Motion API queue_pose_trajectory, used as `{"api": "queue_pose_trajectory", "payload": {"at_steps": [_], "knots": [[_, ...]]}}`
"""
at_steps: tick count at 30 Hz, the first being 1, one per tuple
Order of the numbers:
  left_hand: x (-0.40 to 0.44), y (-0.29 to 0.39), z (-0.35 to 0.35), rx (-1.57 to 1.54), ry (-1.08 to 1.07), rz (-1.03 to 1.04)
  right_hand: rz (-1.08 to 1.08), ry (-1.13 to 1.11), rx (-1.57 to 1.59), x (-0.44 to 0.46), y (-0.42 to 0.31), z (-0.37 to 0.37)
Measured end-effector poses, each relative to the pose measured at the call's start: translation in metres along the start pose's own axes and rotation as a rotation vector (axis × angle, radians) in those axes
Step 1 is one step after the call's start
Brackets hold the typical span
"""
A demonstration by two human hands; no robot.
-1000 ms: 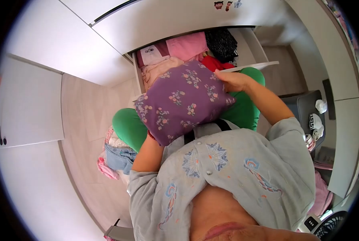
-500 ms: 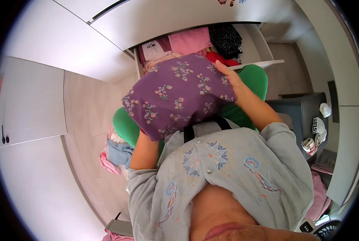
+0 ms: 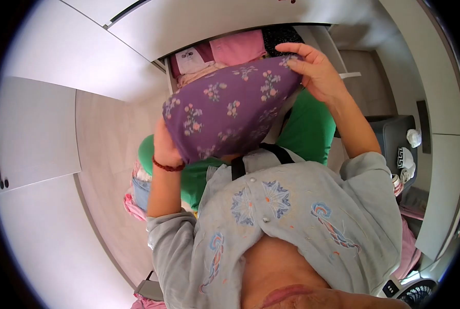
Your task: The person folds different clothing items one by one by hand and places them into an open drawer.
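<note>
A purple floral cloth [image 3: 224, 105] is stretched between my two hands above my lap. My right hand [image 3: 316, 69] pinches its upper right corner between thumb and fingers, with the index finger extended. At the cloth's left edge is my left hand [image 3: 166, 144], closed on it, its fingers partly hidden behind the fabric. Behind the cloth stands an open drawer [image 3: 325, 44] holding a pink garment [image 3: 237, 49], a white printed piece [image 3: 193, 61], a peach piece [image 3: 201, 75] and a black speckled one [image 3: 281, 38].
A heap of clothes [image 3: 137, 198] lies on the floor [image 3: 106, 139] at the left. On the right, a dark grey seat [image 3: 389, 134] carries small rolled items [image 3: 407, 159]. A fan [image 3: 416, 293] is at the lower right, and a white cabinet [image 3: 39, 129] at the left.
My right hand has risen with the cloth's corner, and my left hand has come up into view beside the left edge. The cloth is now narrower and slants upward to the right.
</note>
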State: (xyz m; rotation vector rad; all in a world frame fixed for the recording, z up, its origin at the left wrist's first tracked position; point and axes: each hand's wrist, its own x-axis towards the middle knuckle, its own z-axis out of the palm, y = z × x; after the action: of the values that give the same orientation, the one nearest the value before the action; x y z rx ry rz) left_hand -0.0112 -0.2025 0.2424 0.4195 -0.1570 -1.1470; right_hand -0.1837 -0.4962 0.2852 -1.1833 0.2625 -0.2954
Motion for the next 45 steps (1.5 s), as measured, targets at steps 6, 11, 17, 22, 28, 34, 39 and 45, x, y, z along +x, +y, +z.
{"api": "queue_pose_trajectory", "payload": {"at_steps": [6,11,17,22,28,34,39,45], "knots": [[0.007,0.025,0.044,0.181,0.206,0.049,-0.006,-0.001,0.02,0.016,-0.031,0.003],[0.028,0.04,0.071,0.718,0.229,0.148,0.064,-0.189,-0.291,0.037,-0.056,-0.003],[0.071,0.055,0.068,0.86,0.187,0.153,0.072,-0.22,-0.821,0.051,-0.065,-0.007],[0.081,0.058,0.059,0.969,0.28,0.275,-0.015,-0.162,-1.178,0.061,-0.063,-0.008],[0.077,0.065,0.062,1.009,0.059,0.127,-0.247,0.039,-1.574,0.085,-0.053,-0.011],[0.079,0.053,0.095,1.498,-0.06,0.09,-0.679,0.096,-1.389,0.085,-0.059,-0.018],[0.078,0.062,0.071,1.94,0.253,0.295,-0.323,0.103,-0.443,0.077,-0.054,0.0],[0.074,0.067,0.066,1.948,0.16,0.726,-0.365,0.113,-0.279,0.069,-0.051,0.003]]}}
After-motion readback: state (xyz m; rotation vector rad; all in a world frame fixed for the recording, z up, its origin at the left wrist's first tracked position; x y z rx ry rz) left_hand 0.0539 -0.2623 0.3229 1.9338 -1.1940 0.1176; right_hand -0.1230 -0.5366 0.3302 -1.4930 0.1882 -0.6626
